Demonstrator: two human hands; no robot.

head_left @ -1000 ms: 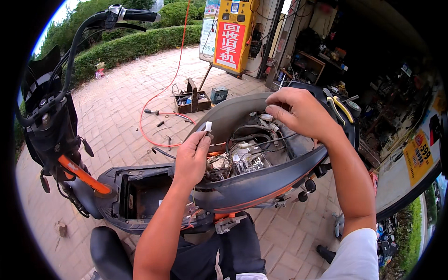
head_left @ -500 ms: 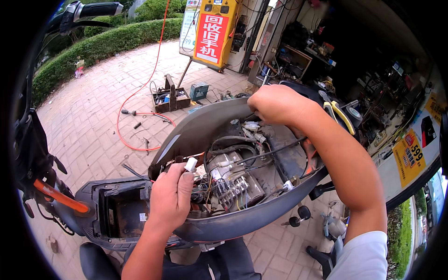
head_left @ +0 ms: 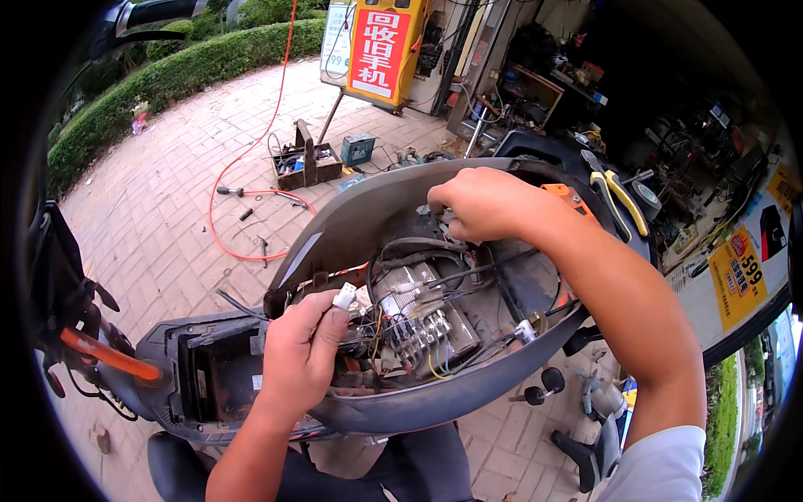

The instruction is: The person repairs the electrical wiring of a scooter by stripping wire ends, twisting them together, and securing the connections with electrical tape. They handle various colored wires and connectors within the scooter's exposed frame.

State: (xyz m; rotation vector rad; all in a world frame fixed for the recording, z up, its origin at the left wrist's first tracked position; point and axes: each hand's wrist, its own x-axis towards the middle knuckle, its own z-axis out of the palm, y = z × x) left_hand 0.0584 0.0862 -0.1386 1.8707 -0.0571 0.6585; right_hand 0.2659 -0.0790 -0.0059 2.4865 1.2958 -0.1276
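My left hand [head_left: 303,350] pinches a white plastic wire connector [head_left: 345,294] between thumb and fingers, over the front part of an opened scooter body [head_left: 435,406]. Inside that grey shell lies a finned metal controller box [head_left: 456,335] with a row of terminals and a tangle of thin wires. Black cables [head_left: 410,251] loop above it. At the far side of the shell, my right hand [head_left: 477,205] is closed among the wiring and its fingertips are partly hidden. What it grips there I cannot make out. Another white connector [head_left: 525,330] sits near the shell's right rim.
Pliers with yellow handles [head_left: 619,201] rest on the scooter's rear at right. Beyond the shell, a wooden tool box [head_left: 308,167] and a battery [head_left: 358,149] stand on the paving, with a red hose [head_left: 216,213] curving alongside. Keys [head_left: 544,385] hang below the near rim.
My right hand has moved from the shell's far rim down into the wiring, nearer to me. My left hand still holds the white connector, which has turned slightly.
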